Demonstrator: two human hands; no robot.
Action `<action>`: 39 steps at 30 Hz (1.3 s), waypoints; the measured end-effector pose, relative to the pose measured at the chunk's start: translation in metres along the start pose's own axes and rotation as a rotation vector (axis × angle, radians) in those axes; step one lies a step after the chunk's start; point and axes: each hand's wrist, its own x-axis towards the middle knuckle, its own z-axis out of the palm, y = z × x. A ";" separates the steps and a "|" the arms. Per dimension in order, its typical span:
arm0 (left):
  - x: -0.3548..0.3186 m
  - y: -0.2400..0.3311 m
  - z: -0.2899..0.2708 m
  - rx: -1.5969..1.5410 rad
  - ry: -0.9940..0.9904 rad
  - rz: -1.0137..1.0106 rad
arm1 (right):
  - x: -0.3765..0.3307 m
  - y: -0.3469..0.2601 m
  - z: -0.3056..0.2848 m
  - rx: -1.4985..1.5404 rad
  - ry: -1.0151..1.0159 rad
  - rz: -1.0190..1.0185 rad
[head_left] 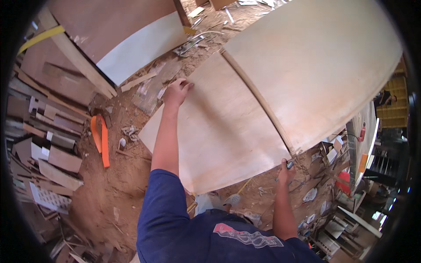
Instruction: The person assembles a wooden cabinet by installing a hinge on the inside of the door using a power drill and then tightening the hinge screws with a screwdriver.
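A large pale plywood sheet (210, 149) lies in front of me, with a narrow wooden strip (258, 98) running across it from the far edge to the near right edge. Beyond the strip the pale board surface (324, 70) continues to the right. My left hand (176, 92) is at the sheet's far left edge, its fingers curled closed on that edge. By the strip's near end, my right hand (286, 174) is closed around a small tool with a rounded grey end (290, 165). Most of that tool is hidden in the fist, so its kind is unclear.
Wood offcuts (57, 162) are piled at the left, near an orange strap (101, 140) on the dirt floor. Brown and white panels (144, 44) stand at the far left. A red container (343, 182) and more scraps lie at the right. Another person (386, 98) is far right.
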 end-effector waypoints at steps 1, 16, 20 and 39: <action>-0.010 -0.026 -0.003 0.000 -0.003 -0.028 | -0.005 -0.004 0.000 0.019 0.026 0.010; -0.112 -0.276 -0.058 0.307 -0.185 -0.559 | -0.018 -0.036 0.011 -0.016 0.005 0.080; -0.113 -0.255 -0.067 0.306 -0.234 -0.638 | -0.021 -0.036 0.010 -0.043 0.026 0.068; -0.440 -0.141 0.103 0.207 -0.146 -0.542 | 0.014 -0.010 -0.007 0.104 -0.034 0.088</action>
